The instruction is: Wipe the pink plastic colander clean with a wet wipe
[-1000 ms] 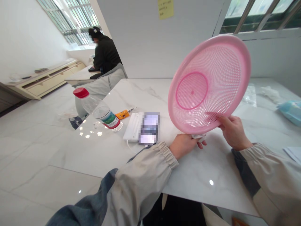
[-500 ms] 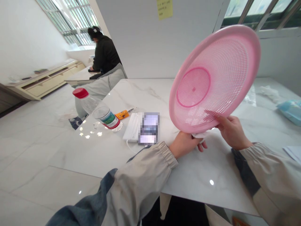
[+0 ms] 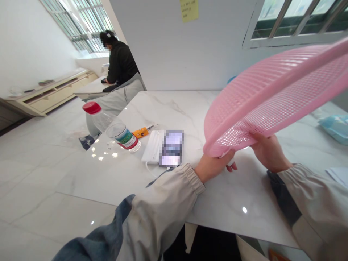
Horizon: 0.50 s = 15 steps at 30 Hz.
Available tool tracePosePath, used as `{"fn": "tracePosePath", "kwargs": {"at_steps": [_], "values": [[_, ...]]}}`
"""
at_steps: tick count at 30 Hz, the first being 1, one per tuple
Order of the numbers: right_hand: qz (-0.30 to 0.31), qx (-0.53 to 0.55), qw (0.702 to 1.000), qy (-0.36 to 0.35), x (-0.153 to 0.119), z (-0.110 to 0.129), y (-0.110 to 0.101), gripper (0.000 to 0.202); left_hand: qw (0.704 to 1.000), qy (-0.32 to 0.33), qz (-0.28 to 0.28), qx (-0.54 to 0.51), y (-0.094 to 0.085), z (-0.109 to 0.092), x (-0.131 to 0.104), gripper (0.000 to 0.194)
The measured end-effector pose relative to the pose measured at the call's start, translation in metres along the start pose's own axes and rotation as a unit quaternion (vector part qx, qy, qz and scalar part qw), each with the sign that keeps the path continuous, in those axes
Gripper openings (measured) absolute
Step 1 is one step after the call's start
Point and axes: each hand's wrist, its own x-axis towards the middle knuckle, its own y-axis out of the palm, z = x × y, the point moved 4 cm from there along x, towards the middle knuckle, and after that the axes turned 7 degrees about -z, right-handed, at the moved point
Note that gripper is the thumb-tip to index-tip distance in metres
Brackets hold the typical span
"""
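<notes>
A pink mesh plastic basket (image 3: 233,98) is held up tilted above the table, its rim slanting up to the right and past the frame's edge. My right hand (image 3: 269,150) grips the basket's near side, thumb on the mesh and the other fingers mostly hidden. Under the lower left end of the rim, my left hand (image 3: 216,165) is closed around a crumpled white tissue (image 3: 230,155). That tissue touches the rim, and only a small part of it shows.
On the white marbled table (image 3: 174,108) stand a red-capped plastic bottle (image 3: 122,136), an orange item (image 3: 140,132), a white power bank (image 3: 152,146) and a phone (image 3: 172,148). A blue packet (image 3: 335,127) lies at right. Another person (image 3: 119,59) sits far left.
The basket has turned and tipped: its open inside faced me before, and now its outer wall and rim edge show, stretching farther right. Both hands stay in nearly the same place.
</notes>
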Motion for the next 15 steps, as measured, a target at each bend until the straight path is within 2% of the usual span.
{"fn": "tracePosePath", "kwargs": {"at_steps": [4,7,10,15], "values": [[-0.145,0.104,0.977,-0.121,0.011,0.014,-0.018,0.018,0.998,-0.011,-0.051,0.046,-0.009,0.014,-0.001,0.05],[-0.201,0.116,0.965,-0.124,0.013,0.012,-0.025,0.02,0.993,-0.013,-0.1,0.067,-0.014,0.022,0.001,0.048],[-0.178,0.129,0.972,-0.08,0.014,0.005,-0.023,0.027,0.991,-0.006,-0.124,0.052,-0.015,0.023,0.002,0.05],[-0.031,0.089,0.995,0.023,0.008,-0.003,-0.007,0.031,0.996,0.012,-0.066,0.054,-0.009,0.012,0.001,0.052]]}}
